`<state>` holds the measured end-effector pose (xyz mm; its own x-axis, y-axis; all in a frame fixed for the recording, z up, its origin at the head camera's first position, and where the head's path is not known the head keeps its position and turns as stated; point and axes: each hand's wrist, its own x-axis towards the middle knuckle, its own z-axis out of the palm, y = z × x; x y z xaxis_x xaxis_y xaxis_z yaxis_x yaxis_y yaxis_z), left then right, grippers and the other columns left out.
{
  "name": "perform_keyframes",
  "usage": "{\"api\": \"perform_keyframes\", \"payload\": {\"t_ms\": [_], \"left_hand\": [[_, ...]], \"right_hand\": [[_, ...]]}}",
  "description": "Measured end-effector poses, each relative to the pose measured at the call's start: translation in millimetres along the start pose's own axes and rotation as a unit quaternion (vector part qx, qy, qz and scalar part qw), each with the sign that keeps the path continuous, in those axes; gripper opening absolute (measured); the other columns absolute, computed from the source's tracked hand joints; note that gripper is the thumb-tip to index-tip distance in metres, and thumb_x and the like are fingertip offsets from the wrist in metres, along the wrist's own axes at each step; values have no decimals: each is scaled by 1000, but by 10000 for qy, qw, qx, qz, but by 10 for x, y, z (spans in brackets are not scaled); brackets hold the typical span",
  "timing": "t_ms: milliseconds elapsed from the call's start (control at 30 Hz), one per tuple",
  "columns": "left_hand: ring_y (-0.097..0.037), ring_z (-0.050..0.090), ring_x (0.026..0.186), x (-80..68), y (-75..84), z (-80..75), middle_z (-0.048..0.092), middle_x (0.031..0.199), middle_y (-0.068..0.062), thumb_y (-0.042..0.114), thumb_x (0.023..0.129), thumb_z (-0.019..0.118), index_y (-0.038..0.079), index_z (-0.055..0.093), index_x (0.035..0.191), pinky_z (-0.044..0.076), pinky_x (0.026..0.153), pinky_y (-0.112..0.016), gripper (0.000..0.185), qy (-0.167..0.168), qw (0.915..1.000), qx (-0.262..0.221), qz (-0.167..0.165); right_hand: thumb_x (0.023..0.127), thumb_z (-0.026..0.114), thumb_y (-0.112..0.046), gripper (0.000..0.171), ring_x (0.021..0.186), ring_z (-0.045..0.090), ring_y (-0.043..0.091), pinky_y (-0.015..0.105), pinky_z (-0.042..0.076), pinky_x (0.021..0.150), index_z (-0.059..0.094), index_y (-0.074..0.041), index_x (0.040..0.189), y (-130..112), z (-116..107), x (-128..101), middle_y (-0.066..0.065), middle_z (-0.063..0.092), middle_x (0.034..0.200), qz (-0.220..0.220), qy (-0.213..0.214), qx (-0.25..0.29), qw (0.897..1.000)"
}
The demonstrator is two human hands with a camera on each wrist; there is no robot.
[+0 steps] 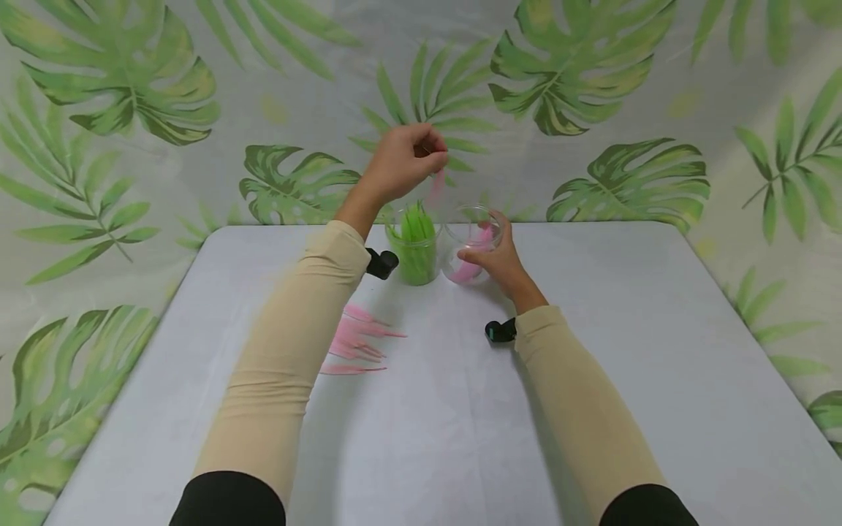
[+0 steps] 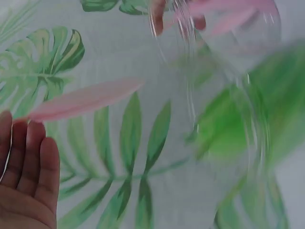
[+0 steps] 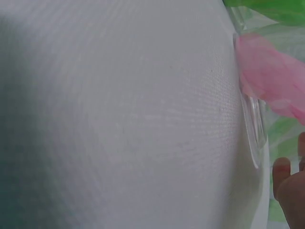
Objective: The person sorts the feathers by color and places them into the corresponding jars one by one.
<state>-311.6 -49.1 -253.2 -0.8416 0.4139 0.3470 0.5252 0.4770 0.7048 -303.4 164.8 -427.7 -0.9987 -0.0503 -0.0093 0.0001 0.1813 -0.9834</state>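
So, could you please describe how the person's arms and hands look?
The left hand and right hand are gloveless. Both sleeves are long and plain beige, with black material showing higher up. A small black device juts out near each hand.

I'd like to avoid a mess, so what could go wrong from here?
The left hand pinches a thin pink feather near the clear round jar of slender green pieces; the feather might slip and land there. That jar stands beside the clear round jar of pink feathers the right hand grips; a shift could knock them together. The beige left sleeve crosses over loose pink feathers on the white tabletop and might scatter them.
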Motion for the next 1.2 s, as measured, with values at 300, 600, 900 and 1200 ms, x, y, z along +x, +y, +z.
{"api": "perform_keyframes", "payload": {"t_ms": [300,600,900,1200], "left_hand": [[-17,66,92,103,-212,656,69,104,-10,18,98,62,5,66,107,54,79,-23,16,491,9931,-966,-453],[-17,68,87,128,-307,968,70,102,-12,15,97,63,2,67,107,58,77,-25,17,361,9871,-1364,-750],[-15,64,82,118,-352,964,70,98,-11,14,97,63,4,68,104,57,75,-26,13,361,9907,-1053,-786],[-19,66,86,92,-436,974,71,102,-14,14,97,63,3,69,106,56,76,-25,15,210,9932,-893,-720]], "right_hand": [[80,81,-19,103,141,36,31,50,30,120,11,-34,154,110,-5,28,8,32,158,-51,97,0,9999],[78,82,-20,101,135,41,28,49,37,115,15,-32,153,118,3,56,8,31,156,-229,109,85,9996],[77,82,-17,103,134,43,28,47,39,113,14,-31,154,89,-13,41,9,35,155,-192,94,209,9996],[78,79,-10,105,139,37,36,52,35,116,10,-21,156,-142,-7,-99,18,30,158,-99,-63,264,9996]]}}
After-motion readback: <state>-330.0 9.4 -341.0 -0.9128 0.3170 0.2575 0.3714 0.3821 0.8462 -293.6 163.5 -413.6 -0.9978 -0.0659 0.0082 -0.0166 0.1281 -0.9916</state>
